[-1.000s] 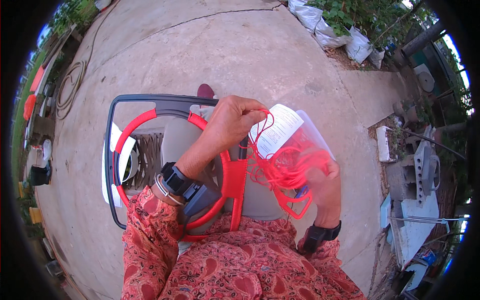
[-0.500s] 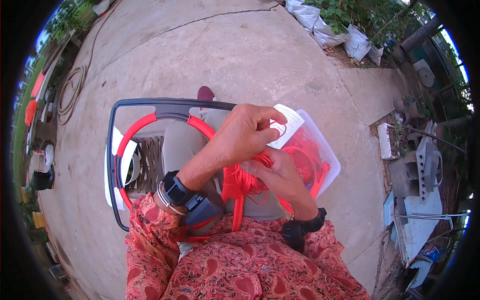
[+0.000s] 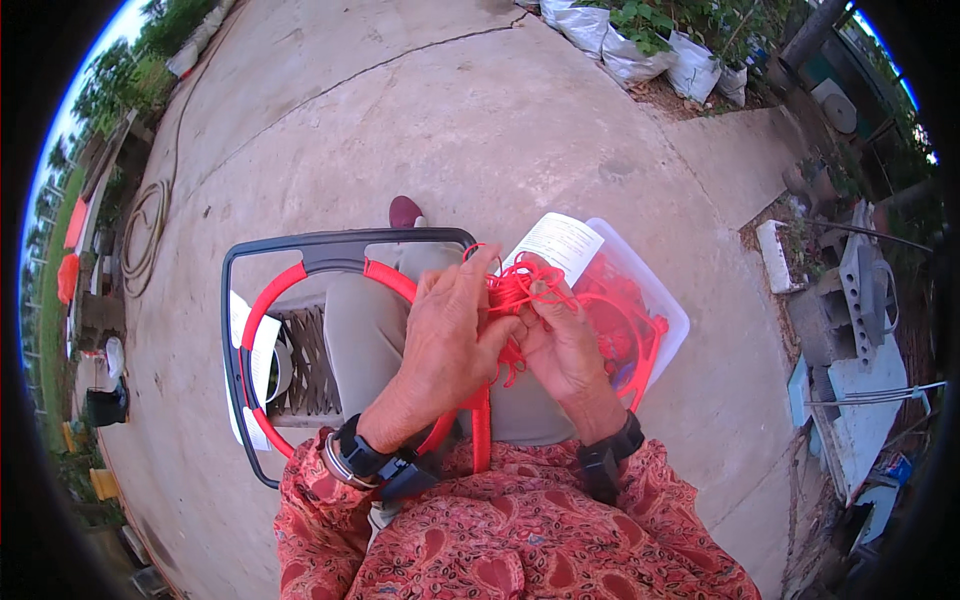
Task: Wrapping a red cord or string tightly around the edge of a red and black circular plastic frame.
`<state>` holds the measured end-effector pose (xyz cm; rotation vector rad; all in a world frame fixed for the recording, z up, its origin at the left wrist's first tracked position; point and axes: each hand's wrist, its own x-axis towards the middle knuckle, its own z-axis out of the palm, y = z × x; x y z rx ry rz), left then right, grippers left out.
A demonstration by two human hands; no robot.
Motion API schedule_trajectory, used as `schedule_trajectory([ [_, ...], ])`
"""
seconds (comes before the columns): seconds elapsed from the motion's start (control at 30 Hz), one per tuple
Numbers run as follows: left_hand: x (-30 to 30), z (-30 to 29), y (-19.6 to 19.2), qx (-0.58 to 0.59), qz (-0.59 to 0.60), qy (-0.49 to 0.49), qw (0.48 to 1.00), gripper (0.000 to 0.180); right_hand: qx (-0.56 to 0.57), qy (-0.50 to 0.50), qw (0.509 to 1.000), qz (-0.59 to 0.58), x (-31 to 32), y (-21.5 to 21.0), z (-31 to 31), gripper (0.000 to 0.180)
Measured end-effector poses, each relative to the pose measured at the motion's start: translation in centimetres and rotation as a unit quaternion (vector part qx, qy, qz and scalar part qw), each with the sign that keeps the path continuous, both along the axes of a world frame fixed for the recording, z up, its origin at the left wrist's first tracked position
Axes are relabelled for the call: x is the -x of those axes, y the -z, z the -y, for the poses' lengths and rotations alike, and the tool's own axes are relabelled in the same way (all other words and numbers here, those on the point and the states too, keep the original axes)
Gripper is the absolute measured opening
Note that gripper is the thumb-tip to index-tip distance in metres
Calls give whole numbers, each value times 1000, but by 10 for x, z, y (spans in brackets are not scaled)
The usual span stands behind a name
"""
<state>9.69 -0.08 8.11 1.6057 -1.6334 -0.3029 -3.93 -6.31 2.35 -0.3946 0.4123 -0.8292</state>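
A loose bundle of thin red cord (image 3: 518, 285) sits between my two hands, above my lap, its strands looped and tangled over one another. The fingers of my left hand (image 3: 440, 345) are closed on its left side, thumb tip against the lower strands, a fine loop by the raised index finger. The fingers of my right hand (image 3: 565, 355) are curled around its right side, with strands lying across them; a few loose ends dangle below, between my palms.

Just beyond lies a white printed sheet (image 3: 560, 240), flat and papery, partly over a translucent plastic box (image 3: 668, 310) with rounded corners and smooth walls. Inside the box I see glossy red pieces, one of them a curved band.

To the left, a stiff black frame (image 3: 345, 238), roughly rectangular with rounded corners, rests over my grey trousers (image 3: 360, 325). Set within it is a ring (image 3: 275, 300) covered in red lengths, with dark bare stretches between them. Under its left side show brown interlaced strips (image 3: 305, 365). Around everything spreads rough, cracked concrete (image 3: 420, 120).
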Motion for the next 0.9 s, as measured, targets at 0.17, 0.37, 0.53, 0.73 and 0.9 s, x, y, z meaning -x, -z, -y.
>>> schedule_trajectory([
  [0.17, -6, -2, 22, -8, -11, -42, 999, 30, 97, 9, 995, -13, 3, -1, -5, 43],
  [0.37, -14, 5, 18, 140, 157, -82, 974, 34, 253, -119, 934, -222, 64, -21, 8, 30],
  [0.53, -12, 3, 26, 123, 95, -102, 983, 36, 260, -122, 865, -411, 93, -34, 35, 21],
  [0.73, -8, 6, 29, 136, 6, -49, 989, 27, 380, 23, 845, -375, 45, -55, 32, 24],
  [0.9, -5, 7, 22, 96, -76, 64, 990, 41, 660, 15, 693, -291, 15, -54, 45, 43],
])
